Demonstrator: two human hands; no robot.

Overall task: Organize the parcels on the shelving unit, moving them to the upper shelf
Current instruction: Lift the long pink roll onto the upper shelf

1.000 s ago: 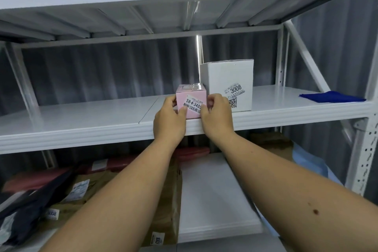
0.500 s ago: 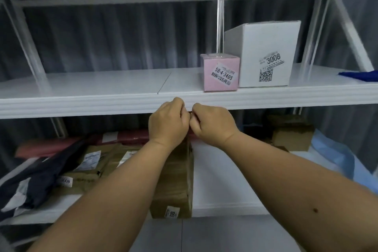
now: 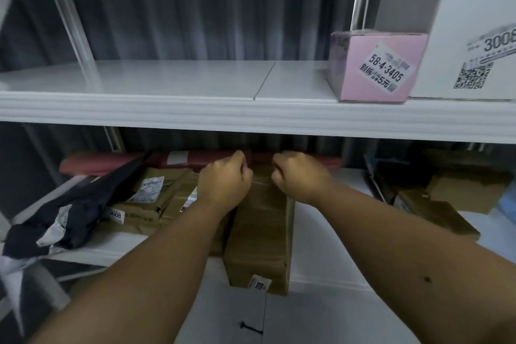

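A small pink box (image 3: pixel 377 64) with a white label stands on the upper shelf (image 3: pixel 167 114) at the right, next to a large white box (image 3: pixel 460 22) marked 3008. Below that shelf, my left hand (image 3: pixel 223 179) and my right hand (image 3: pixel 298 176) hover with curled fingers and nothing visibly in them. They flank the far end of a long brown cardboard box (image 3: pixel 259 232) that lies on the lower shelf (image 3: pixel 329 246) and overhangs its front edge. Whether the hands touch this box is unclear.
On the lower shelf lie a flat red parcel (image 3: pixel 111 162) at the back, brown envelopes (image 3: pixel 150 198), and a dark plastic bag (image 3: pixel 69 220) at the left. Two brown boxes (image 3: pixel 469 190) sit at the right. A white upright post (image 3: pixel 69 8) rises at the left.
Both hands let go of the pink box on the upper shelf and dropped below its edge to the brown box on the lower shelf. The view tilted down and closer.
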